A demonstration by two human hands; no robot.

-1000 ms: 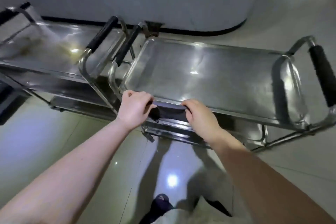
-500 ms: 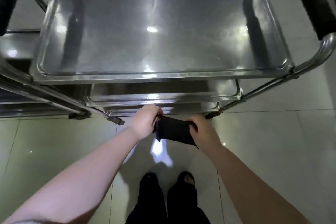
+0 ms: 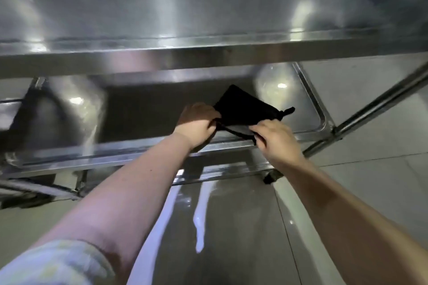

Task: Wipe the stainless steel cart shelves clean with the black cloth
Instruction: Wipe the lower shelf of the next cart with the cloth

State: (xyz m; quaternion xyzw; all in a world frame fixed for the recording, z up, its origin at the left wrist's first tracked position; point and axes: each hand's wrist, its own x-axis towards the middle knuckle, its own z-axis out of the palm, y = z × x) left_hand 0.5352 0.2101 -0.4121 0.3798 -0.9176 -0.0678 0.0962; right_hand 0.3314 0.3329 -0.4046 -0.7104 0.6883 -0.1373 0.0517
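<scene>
You are looking down at a stainless steel cart [image 3: 208, 58] with tray-like shelves, each with a raised rim. Three shelves are in view. The broad top steel shelf [image 3: 208, 7] fills the upper part of the view, blurred, its surface streaked with bright reflections. The middle steel shelf [image 3: 129, 109] sits beneath it, mostly in shadow. Only the front edge of the lowest steel shelf [image 3: 222, 169] shows below that.

One black cloth [image 3: 245, 109], folded to a rough triangle, is inside the middle shelf's tray, towards its right end. Whether the cloth lies flat on the metal or hangs just above it cannot be told.

Both of your bare hands reach in under the top shelf. Your left grip [image 3: 196, 122] is curled around the cloth's near left edge. Your right grip [image 3: 275, 139] pinches the near right corner, so a thin black hem stretches between the two.

One slanted steel frame tube [image 3: 375, 104] runs along the right side of the cart. One pale sleeve [image 3: 53, 261] covers your left upper arm. A glossy grey tiled floor [image 3: 231, 227] lies below.
</scene>
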